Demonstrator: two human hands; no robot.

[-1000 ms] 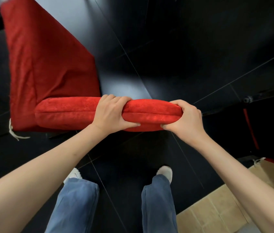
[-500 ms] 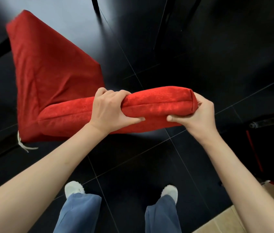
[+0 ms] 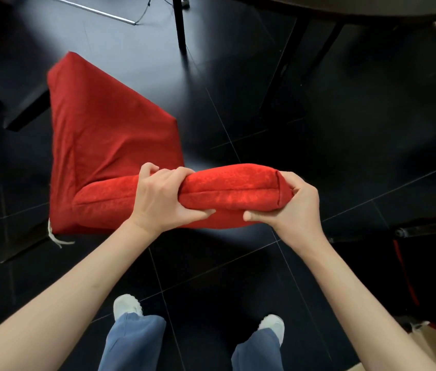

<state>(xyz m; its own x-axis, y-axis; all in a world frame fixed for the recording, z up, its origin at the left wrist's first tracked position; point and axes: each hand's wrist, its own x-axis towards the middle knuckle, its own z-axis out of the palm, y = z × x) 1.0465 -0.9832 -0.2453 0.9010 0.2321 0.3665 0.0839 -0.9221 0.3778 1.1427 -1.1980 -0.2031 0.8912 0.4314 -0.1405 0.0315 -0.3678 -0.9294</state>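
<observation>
Red cushion (image 3: 109, 145): near edge clenched by left hand (image 3: 163, 202), right corner by right hand (image 3: 291, 207); sagging far side may drag it free

The cushion (image 3: 109, 145) hung above the floor (image 3: 211, 277), ahead of the shoes (image 3: 127, 303), with the left hand (image 3: 163, 199) at the middle of its near edge, the right hand (image 3: 294, 207) at that edge's right corner, and a table leg (image 3: 179, 22) behind.
</observation>
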